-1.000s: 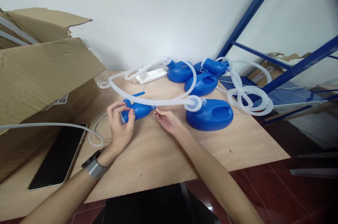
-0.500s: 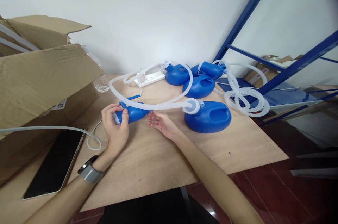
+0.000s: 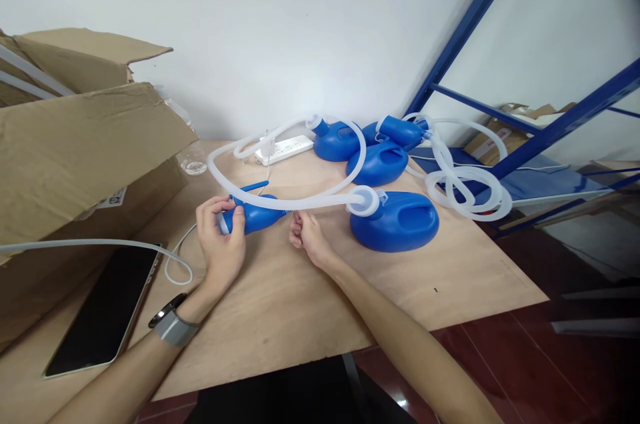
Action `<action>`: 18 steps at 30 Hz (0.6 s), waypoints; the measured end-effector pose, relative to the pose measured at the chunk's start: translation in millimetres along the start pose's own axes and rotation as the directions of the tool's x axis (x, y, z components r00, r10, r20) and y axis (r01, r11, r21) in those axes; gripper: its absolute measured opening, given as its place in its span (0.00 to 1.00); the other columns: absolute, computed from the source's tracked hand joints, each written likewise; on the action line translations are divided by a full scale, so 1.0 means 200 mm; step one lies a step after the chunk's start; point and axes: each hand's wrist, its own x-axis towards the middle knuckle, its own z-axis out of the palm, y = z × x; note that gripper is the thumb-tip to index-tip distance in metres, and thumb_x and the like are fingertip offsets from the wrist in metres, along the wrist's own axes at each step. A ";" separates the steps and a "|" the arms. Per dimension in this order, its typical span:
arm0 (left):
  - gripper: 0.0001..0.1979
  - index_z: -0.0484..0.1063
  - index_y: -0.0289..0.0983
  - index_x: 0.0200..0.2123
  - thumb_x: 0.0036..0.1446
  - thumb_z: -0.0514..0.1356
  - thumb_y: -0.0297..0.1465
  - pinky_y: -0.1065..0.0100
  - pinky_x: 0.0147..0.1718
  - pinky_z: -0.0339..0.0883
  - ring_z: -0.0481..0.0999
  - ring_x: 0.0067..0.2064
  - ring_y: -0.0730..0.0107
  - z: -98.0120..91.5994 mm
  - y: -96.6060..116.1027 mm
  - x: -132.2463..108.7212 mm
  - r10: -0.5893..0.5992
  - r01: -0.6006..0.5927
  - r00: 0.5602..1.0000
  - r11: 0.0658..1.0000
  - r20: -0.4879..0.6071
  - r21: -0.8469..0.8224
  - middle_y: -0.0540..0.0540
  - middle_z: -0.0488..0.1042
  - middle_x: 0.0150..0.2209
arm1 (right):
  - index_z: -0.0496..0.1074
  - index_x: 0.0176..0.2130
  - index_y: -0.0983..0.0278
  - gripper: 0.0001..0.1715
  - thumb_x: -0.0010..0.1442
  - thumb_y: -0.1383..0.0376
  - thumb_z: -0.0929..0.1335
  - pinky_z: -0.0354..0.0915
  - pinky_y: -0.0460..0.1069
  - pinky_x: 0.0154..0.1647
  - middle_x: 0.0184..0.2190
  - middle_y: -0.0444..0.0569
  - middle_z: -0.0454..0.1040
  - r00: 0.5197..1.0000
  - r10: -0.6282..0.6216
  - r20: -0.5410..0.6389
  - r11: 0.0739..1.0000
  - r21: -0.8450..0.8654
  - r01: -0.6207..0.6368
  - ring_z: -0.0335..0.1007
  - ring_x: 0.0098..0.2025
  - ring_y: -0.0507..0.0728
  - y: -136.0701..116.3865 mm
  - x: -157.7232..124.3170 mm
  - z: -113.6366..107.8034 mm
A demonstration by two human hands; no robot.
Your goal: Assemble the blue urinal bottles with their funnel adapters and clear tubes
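My left hand [image 3: 220,244] is closed around the wide end of a blue plastic funnel piece [image 3: 255,216] lying just above the wooden table [image 3: 310,304]. A translucent white hose [image 3: 300,201] runs from the funnel's narrow end to the white cap of the nearest blue bottle [image 3: 397,221]. My right hand [image 3: 306,237] sits curled just under that hose near the funnel tip, fingers drawn in; what it pinches, if anything, I cannot make out.
Several more blue bottles [image 3: 373,151] with coiled hoses [image 3: 465,184] lie at the back right. A white power strip [image 3: 283,147] sits by the wall. An open cardboard box [image 3: 75,144] fills the left, with a tablet [image 3: 107,307] and a thin tube [image 3: 125,245] in front. Blue shelf frame [image 3: 525,144] at right.
My right hand has gone from spread fingers under the hose to a curled grip. My left hand has shifted slightly on the funnel. The view dropped a little since the earliest frame.
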 end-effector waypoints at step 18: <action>0.07 0.70 0.40 0.41 0.64 0.63 0.36 0.52 0.55 0.68 0.75 0.52 0.57 0.00 0.03 -0.01 0.047 -0.047 0.999 0.998 0.007 0.030 0.42 0.73 0.47 | 0.62 0.33 0.60 0.20 0.61 0.52 0.72 0.34 0.44 0.19 0.22 0.32 0.52 0.973 0.184 0.140 0.967 0.154 -0.204 0.39 0.19 0.45 -0.09 -0.03 -0.01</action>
